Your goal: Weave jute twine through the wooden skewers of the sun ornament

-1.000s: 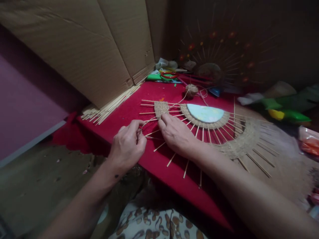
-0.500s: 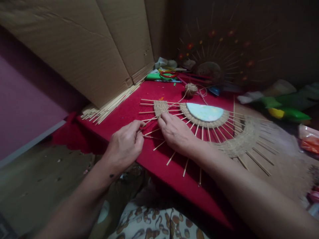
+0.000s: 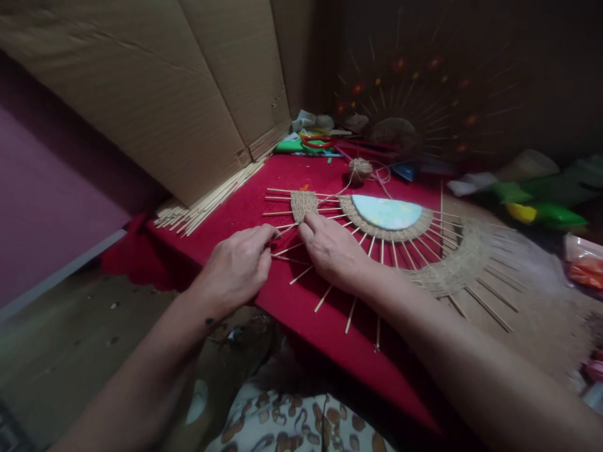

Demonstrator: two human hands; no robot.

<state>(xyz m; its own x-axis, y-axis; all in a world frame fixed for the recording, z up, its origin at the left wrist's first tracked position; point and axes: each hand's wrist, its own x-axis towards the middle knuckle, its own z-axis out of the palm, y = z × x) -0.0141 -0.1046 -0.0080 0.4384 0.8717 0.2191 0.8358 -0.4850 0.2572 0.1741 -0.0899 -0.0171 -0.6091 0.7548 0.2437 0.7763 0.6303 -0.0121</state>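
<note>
A half-round weaving (image 3: 346, 204) of thin sticks and twine lies on the red cloth, with a pale blue half-disc (image 3: 387, 212) at its centre. Twine is woven in an inner band round the disc and in an outer band (image 3: 304, 206) farther out. My left hand (image 3: 242, 260) is closed at the stick tips on the left, pinching the twine (image 3: 287, 230). Beside the outer band's left part, my right hand (image 3: 330, 248) presses down with curled fingers on the sticks and weave; its fingertips are partly hidden. A twine ball (image 3: 360, 169) sits behind, its strand running to the weave.
Loose sticks (image 3: 207, 199) lie along the foot of a large cardboard sheet (image 3: 141, 88) at left. Red-handled scissors (image 3: 318, 141) and wrappers are at the back. Green and yellow packets (image 3: 541, 215) lie at right. A second sunburst piece (image 3: 400, 125) stands in the dark behind.
The twine loop near my left hand has been drawn in, and that hand shifted slightly left, then back to the stick ends. My right hand stays in place on the weave.
</note>
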